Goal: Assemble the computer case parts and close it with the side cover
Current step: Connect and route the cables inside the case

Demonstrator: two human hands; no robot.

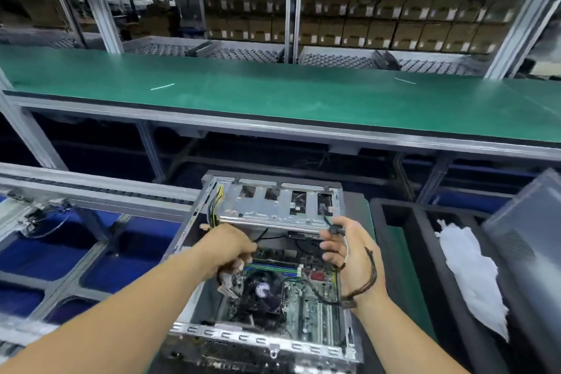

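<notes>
While your left hand (pixel 226 249) is curled shut around a black cable just over the motherboard (pixel 291 291), watch the CPU fan (pixel 262 291) right below it: a loose lead can drop into the blades. Your right hand (pixel 349 252) is half closed, pinching a black connector with a white lead across the palm; a hard tug could strain the plug. The computer case (pixel 267 340) lies open on its side in front of you, drive cage (pixel 273 206) at the far end; cables trapped under it will block the cover. What looks like the grey side cover (pixel 528 231) stands well right, past white wrapping (pixel 470 273) in a black foam tray (pixel 403 222). Beyond: green bench (pixel 273 94), then shelves of cartons (pixel 394 27).
</notes>
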